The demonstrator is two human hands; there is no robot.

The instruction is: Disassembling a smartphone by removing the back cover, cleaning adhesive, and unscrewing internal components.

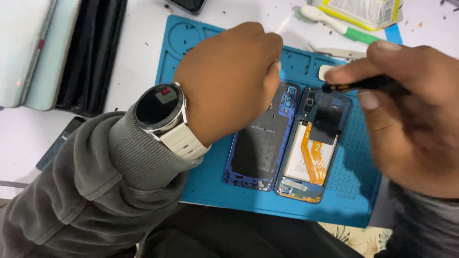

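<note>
Right hand (411, 124) pinching black tool (368, 84) above opened phone (311, 143); left hand (229, 81) fisted, contents untellable. Slip risks gouging orange flex (313, 157).

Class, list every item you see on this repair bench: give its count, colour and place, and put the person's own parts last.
mat: one, blue, on the white bench
back cover: one, blue-edged, dark inside, on the mat, left of the phone
phone: one, opened, orange ribbon cables over a white battery, on the mat
tweezers: one pair, silver, at the mat's top edge
brush: one, white and green, above the mat
packet: one, yellow-edged, top right
slabs: several flat ones, pale and black, stacked top left
tool: one, black, in the right hand, tip over the phone's top
watch: one, black face, cream strap, left wrist
left hand: closed, over the back cover's top
right hand: gripping the tool
</note>
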